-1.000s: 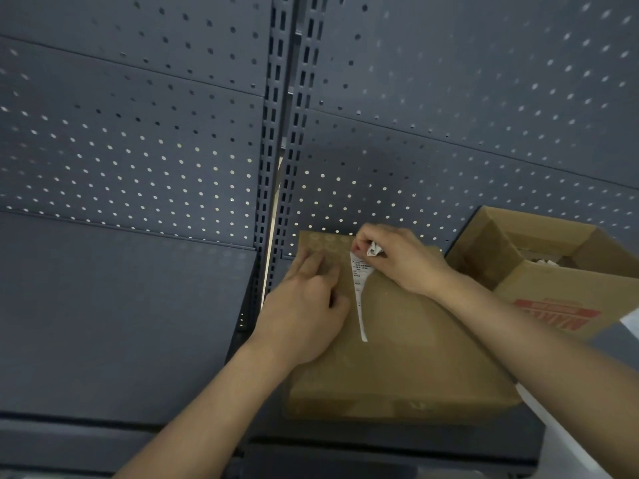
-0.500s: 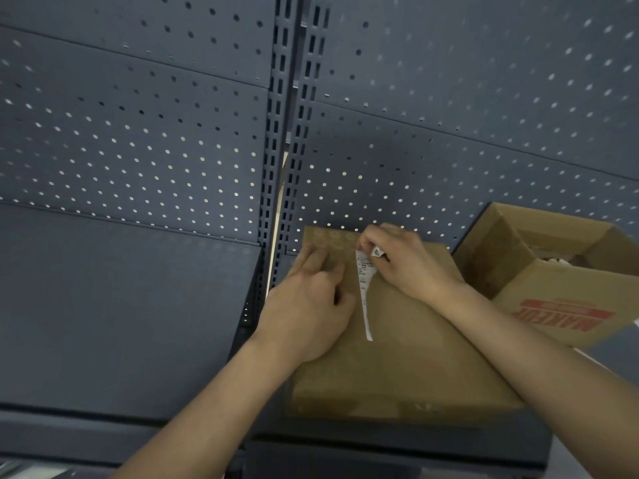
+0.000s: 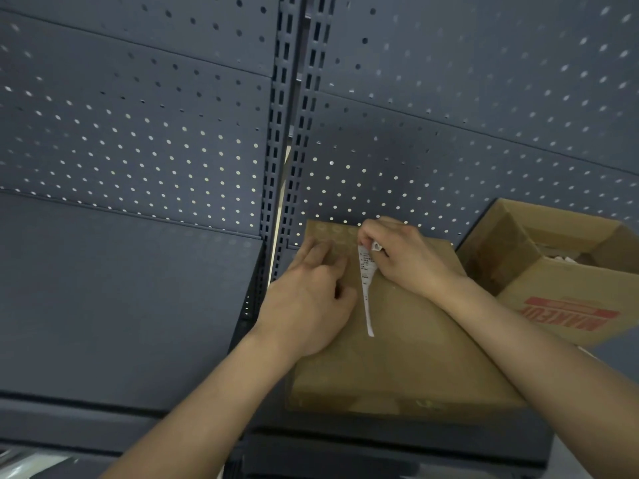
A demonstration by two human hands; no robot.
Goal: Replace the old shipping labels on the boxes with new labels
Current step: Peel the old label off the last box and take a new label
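Note:
A closed brown cardboard box (image 3: 408,357) lies flat on a dark shelf. A white printed shipping label (image 3: 367,281) stands up off the box's top in a narrow strip, its lower edge still stuck to the cardboard. My right hand (image 3: 411,257) pinches the label's upper corner near the box's far edge. My left hand (image 3: 311,302) rests on the box's left part, fingers pointing away from me, just left of the label.
An open cardboard box (image 3: 567,299) with red print on its side stands at the right, some pale items inside. The grey shelf (image 3: 121,299) stretches to the left. A perforated grey back panel (image 3: 449,133) with a slotted upright rises behind.
The label strip stands slightly further peeled and both hands stay in nearly the same place on the box; the view shifted a little.

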